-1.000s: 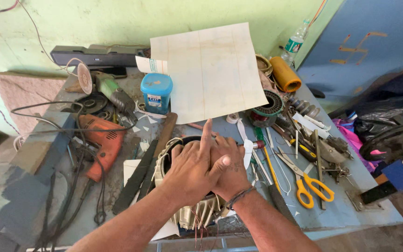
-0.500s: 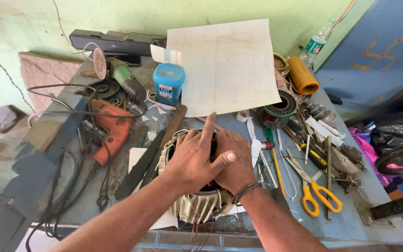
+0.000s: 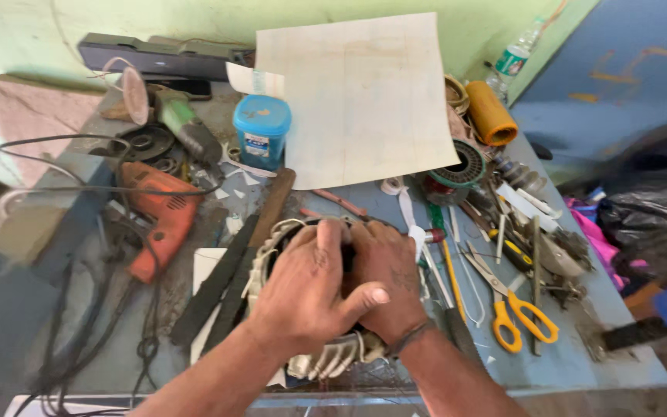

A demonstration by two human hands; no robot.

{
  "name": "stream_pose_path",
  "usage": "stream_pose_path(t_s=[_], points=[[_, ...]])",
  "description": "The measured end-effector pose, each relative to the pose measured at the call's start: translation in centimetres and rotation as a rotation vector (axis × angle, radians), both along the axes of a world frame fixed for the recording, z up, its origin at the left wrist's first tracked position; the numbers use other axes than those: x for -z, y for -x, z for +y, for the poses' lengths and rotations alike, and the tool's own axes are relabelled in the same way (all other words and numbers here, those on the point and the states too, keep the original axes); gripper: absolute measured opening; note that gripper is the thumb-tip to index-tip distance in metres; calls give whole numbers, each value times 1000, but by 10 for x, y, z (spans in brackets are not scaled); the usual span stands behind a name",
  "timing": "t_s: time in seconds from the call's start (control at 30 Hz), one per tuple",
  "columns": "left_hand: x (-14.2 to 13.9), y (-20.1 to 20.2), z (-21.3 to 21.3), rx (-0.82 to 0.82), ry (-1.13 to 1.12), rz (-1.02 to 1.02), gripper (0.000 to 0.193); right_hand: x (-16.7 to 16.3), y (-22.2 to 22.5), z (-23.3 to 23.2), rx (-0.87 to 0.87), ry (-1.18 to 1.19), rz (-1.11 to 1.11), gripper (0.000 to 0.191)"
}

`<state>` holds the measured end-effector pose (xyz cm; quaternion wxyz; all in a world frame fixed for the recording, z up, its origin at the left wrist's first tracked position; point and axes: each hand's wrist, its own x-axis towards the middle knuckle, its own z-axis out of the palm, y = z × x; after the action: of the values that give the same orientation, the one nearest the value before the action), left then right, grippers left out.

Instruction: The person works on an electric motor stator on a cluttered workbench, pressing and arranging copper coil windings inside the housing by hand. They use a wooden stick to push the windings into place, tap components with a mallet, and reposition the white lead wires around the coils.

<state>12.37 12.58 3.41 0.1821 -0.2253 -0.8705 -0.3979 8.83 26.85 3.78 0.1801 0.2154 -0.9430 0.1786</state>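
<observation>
Cluttered workbench (image 3: 395, 201); both hands (image 3: 349, 282) closed around round motor stator (image 3: 326, 359).

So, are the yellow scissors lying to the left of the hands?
No, the yellow scissors lie on the table to the right of both hands, beside other tools.

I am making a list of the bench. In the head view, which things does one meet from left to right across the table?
Orange drill → blue-lidded jar → left hand → right hand, both on the wound motor coil → yellow-handled scissors.
</observation>
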Motion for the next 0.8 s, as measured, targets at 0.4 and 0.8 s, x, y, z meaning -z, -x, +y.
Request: stream_pose_path(t_s=[0.4,0.8], points=[[-24,60,-30,-55,170,-48,35,55,18,124,498,620,-259,30],[-18,93,-44,46,353,-681,55,179,119,160,406,102,-127,46]])
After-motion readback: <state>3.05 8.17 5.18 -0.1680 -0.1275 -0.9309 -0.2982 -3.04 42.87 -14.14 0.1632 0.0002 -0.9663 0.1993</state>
